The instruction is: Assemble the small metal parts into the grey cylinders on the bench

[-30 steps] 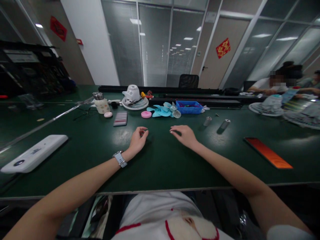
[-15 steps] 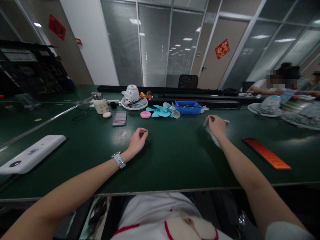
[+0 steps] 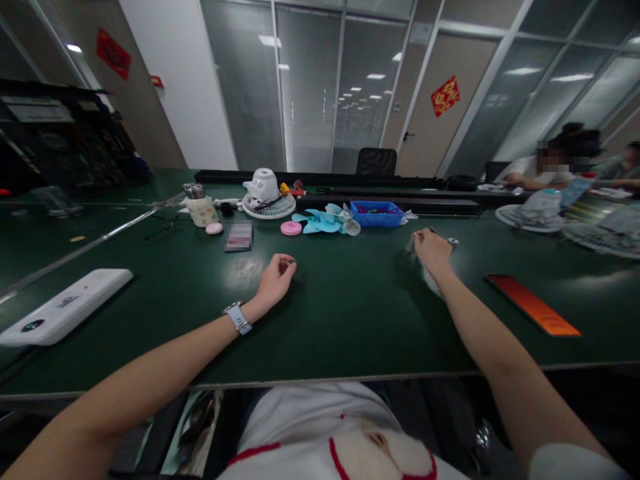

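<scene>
My right hand (image 3: pixel 433 251) reaches far out on the green table (image 3: pixel 340 313), fingers curled down over two small grey metal cylinders. One cylinder's end (image 3: pixel 453 242) pokes out to the right of the hand and a bit of the other (image 3: pixel 411 244) shows on its left. My left hand (image 3: pixel 277 275), a watch (image 3: pixel 239 317) on its wrist, rests on the table near the middle. Its fingers are curled in with thumb against fingertips, and nothing shows in it.
Further back lie light blue fan blades (image 3: pixel 325 222), a blue tray (image 3: pixel 377 215), a white fan housing (image 3: pixel 264 193), two pink discs (image 3: pixel 291 229), a mug (image 3: pixel 203 208) and a phone (image 3: pixel 239 237). A white device (image 3: pixel 60 307) lies left, an orange phone (image 3: pixel 533 305) right. People sit at far right (image 3: pixel 545 170).
My right hand moved from the middle of the table out to the right onto the grey cylinders and curled over them. The left hand stayed where it was.
</scene>
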The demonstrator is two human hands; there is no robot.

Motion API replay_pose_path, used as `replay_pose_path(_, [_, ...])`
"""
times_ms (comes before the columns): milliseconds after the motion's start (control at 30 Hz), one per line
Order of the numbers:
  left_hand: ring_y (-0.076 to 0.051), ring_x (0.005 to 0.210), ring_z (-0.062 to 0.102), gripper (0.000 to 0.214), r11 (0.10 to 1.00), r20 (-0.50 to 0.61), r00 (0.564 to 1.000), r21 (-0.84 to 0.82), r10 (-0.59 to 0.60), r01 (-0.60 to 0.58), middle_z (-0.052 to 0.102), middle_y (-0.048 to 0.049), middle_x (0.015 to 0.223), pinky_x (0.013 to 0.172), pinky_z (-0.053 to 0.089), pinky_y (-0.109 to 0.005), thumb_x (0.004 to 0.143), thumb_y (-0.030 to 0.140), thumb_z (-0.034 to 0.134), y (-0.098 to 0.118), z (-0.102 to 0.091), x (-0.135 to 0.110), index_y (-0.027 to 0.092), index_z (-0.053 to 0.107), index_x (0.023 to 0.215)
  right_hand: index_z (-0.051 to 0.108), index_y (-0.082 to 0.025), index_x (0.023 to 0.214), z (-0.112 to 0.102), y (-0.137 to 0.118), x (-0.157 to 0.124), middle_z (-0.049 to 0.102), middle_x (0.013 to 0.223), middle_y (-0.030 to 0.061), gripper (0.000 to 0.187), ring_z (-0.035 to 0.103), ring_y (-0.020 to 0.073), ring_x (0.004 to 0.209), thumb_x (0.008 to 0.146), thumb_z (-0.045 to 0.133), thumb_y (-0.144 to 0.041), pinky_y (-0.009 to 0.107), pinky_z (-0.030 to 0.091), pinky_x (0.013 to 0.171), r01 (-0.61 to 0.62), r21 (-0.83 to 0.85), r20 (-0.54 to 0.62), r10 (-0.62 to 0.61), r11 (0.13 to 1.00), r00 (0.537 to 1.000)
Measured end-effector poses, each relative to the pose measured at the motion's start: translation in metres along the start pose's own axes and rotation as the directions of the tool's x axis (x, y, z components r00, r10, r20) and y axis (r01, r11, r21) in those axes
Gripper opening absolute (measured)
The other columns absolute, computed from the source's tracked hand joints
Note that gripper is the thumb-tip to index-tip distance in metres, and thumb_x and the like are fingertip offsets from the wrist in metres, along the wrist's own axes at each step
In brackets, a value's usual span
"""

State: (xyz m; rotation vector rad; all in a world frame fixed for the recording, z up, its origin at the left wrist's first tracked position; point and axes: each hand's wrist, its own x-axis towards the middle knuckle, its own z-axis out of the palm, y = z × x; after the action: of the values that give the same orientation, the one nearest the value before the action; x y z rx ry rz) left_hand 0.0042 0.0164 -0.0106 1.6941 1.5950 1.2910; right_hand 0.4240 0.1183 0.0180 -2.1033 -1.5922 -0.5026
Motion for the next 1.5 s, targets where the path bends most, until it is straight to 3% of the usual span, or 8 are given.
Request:
replay_pose_path(533, [-0.018, 0.083, 0.060, 0.022, 1.000, 0.012, 1.000, -0.025, 0.012, -0.012, 0.063, -0.0027, 0.090, 0.075, 0.046, -0.032, 0.087, 0.033, 0.056, -0.001, 0.000, 0.000, 0.020, 0.057, 0.105, 0.051, -0.011, 0.123, 0.012, 0.000, -0.002, 0.069, 0.096, 0.0213, 0.045, 0.067, 0.0331, 0.088, 0.097, 0.043, -0.046, 0.039, 0.047, 0.073, -0.011, 0.011, 0.079, 0.010, 1.000, 0.997])
replay_pose_path(767, [-0.017, 0.081, 0.061, 0.021, 1.000, 0.019, 1.000, -0.018, 0.006, -0.005, 0.064, -0.0018, 0.088, 0.074, 0.047, -0.031, 0.086, 0.031, 0.057, -0.001, 0.000, -0.001, 0.020, 0.057, 0.104, 0.044, -0.006, 0.131, 0.020, 0.004, -0.007, 0.068, 0.104, 0.0236, 0.052, 0.067, 0.0330, 0.089, 0.091, 0.050, -0.040, 0.041, 0.048, 0.078, -0.005, 0.183, 0.054, -0.005, 0.983, 0.999])
replay_pose_path(900, [-0.017, 0.081, 0.061, 0.030, 0.997, 0.078, 0.995, -0.055, 0.062, -0.058, 0.064, -0.0011, 0.090, 0.071, 0.047, -0.030, 0.086, 0.040, 0.059, 0.000, 0.001, -0.002, 0.021, 0.055, 0.109, 0.046, -0.012, 0.129, 0.012, -0.026, -0.022, 0.069, 0.104, 0.0191, 0.052, 0.068, 0.0311, 0.087, 0.088, 0.054, -0.043, 0.042, 0.051, 0.080, 0.096, 0.386, 0.021, -0.113, 0.917, 0.993])
replay_pose_path(1000, [-0.017, 0.085, 0.061, 0.036, 0.988, 0.146, 0.980, -0.085, 0.138, -0.127, 0.064, -0.0022, 0.093, 0.072, 0.047, -0.029, 0.086, 0.045, 0.062, 0.009, 0.001, -0.008, 0.021, 0.057, 0.112, 0.046, -0.017, 0.129, -0.002, -0.074, -0.056, 0.070, 0.103, 0.0126, 0.053, 0.069, 0.0264, 0.085, 0.087, 0.058, -0.048, 0.042, 0.054, 0.080, 0.269, 0.635, 0.002, -0.349, 0.725, 0.937])
replay_pose_path(1100, [-0.018, 0.090, 0.061, 0.040, 0.976, 0.204, 0.956, -0.106, 0.209, -0.191, 0.065, -0.0045, 0.101, 0.075, 0.048, -0.031, 0.087, 0.046, 0.061, 0.021, 0.000, -0.017, 0.022, 0.059, 0.119, 0.040, -0.021, 0.136, -0.021, -0.121, -0.102, 0.070, 0.104, 0.0077, 0.058, 0.069, 0.0228, 0.089, 0.088, 0.061, -0.046, 0.041, 0.056, 0.083, 0.360, 0.809, -0.001, -0.611, 0.465, 0.792])
replay_pose_path(1200, [-0.020, 0.096, 0.060, 0.038, 0.954, 0.247, 0.922, -0.110, 0.299, -0.280, 0.065, -0.0064, 0.106, 0.081, 0.049, -0.033, 0.090, 0.044, 0.059, 0.028, -0.001, -0.025, 0.024, 0.063, 0.122, 0.028, -0.025, 0.149, -0.039, -0.149, -0.141, 0.069, 0.108, 0.0055, 0.069, 0.069, 0.0217, 0.095, 0.090, 0.061, -0.041, 0.041, 0.055, 0.088, 0.374, 0.874, -0.011, -0.756, 0.311, 0.655])
replay_pose_path(1300, [-0.022, 0.105, 0.058, 0.029, 0.927, 0.271, 0.887, -0.074, 0.374, -0.368, 0.065, -0.0070, 0.109, 0.091, 0.047, -0.037, 0.091, 0.041, 0.058, 0.031, 0.000, -0.028, 0.026, 0.071, 0.113, 0.025, -0.029, 0.151, -0.048, -0.156, -0.159, 0.062, 0.129, 0.0073, 0.072, 0.068, 0.0217, 0.102, 0.090, 0.061, -0.041, 0.040, 0.054, 0.092, 0.417, 0.872, -0.048, -0.802, 0.258, 0.596])
replay_pose_path(1500, [-0.023, 0.106, 0.057, 0.022, 0.911, 0.248, 0.878, -0.053, 0.409, -0.409, 0.068, -0.0061, 0.105, 0.096, 0.044, -0.040, 0.090, 0.038, 0.060, 0.033, 0.007, -0.022, 0.026, 0.076, 0.099, 0.029, -0.028, 0.150, -0.046, -0.153, -0.158, 0.049, 0.145, 0.0101, 0.069, 0.066, 0.0224, 0.106, 0.090, 0.061, -0.040, 0.040, 0.055, 0.092, 0.498, 0.821, -0.086, -0.803, 0.277, 0.589])
